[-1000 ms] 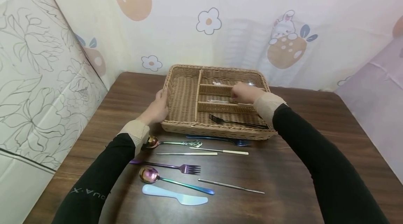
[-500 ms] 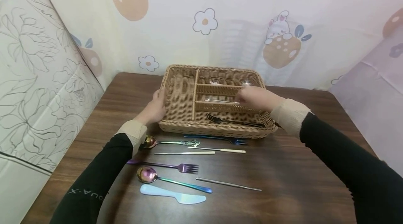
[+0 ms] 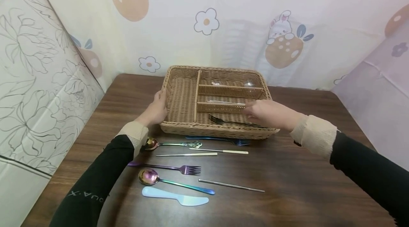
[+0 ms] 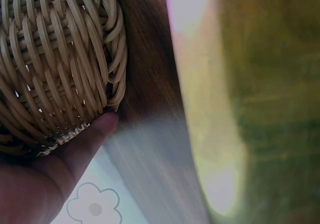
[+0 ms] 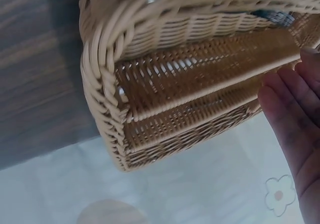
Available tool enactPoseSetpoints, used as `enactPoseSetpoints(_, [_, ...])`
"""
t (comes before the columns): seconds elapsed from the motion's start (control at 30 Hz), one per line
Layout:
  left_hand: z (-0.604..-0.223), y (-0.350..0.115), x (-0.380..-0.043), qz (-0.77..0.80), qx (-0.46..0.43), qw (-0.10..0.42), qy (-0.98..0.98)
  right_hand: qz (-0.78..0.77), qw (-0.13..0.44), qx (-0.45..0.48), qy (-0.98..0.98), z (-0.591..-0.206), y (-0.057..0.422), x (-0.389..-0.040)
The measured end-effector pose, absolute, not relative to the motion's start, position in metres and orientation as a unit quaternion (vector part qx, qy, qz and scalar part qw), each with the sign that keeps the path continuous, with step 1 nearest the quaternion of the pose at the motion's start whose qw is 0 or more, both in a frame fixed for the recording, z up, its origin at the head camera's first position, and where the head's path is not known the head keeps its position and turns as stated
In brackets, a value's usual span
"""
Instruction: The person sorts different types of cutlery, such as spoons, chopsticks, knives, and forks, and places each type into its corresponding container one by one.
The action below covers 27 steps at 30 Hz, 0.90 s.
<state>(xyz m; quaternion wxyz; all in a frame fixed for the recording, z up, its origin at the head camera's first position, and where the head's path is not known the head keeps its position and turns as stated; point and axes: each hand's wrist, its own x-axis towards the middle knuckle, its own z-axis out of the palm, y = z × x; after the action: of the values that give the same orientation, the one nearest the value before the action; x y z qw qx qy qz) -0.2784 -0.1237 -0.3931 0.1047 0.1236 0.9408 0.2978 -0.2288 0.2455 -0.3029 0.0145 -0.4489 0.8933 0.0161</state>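
"while the basket (image 3: pixel 182 103) is set on the table (image 3: pixel 303 184), how is it held?"

"by the left hand (image 3: pixel 156 109), at its left wall. one finger is seen laid against the weave in the left wrist view; the rest are mostly hidden."

"and the right hand (image 3: pixel 270 113)?"

"that one is held over the front right compartment. in the right wrist view its fingers are kept nearly straight, side by side, with the thumb tip close to them; part of the hand is cut off by the frame."

"is anything touched by it?"

"that cannot be told. the black fork (image 3: pixel 217 120) is laid in that compartment, tines to the left, and its handle is partly covered by the hand."

"what is held in the other compartments?"

"a thin pale stick (image 3: pixel 223 102) in the middle one, something shiny (image 3: pixel 249 84) at the back."

"and on the table?"

"a blue fork (image 3: pixel 240 142) just beside the basket's front; nearer the person, a purple fork (image 3: pixel 190 170), a rainbow spoon (image 3: pixel 149 177) and a light blue knife (image 3: pixel 191 201)."
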Motion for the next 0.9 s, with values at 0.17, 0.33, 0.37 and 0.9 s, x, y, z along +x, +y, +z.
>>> enactPoseSetpoints(0.17, [-0.392, -0.124, -0.278, 0.295, 0.127, 0.107, 0.941, 0.016, 0.009, -0.472, 0.881, -0.304, 0.242, -0.214])
enactPoseSetpoints(0.33, [-0.39, -0.124, -0.277, 0.299, 0.124, 0.105, 0.94, 0.018, 0.0, -0.508, 0.861, -0.308, 0.231, -0.2])
enactPoseSetpoints(0.37, [-0.39, -0.124, -0.277, 0.299, 0.125, 0.105, 0.94, 0.017, 0.001, -0.512, 0.859, -0.309, 0.228, -0.197])
enactPoseSetpoints(0.9, [-0.392, -0.125, -0.278, 0.298, 0.124, 0.11, 0.94, 0.032, 0.006, -0.55, 0.834, -0.347, 0.206, -0.15])
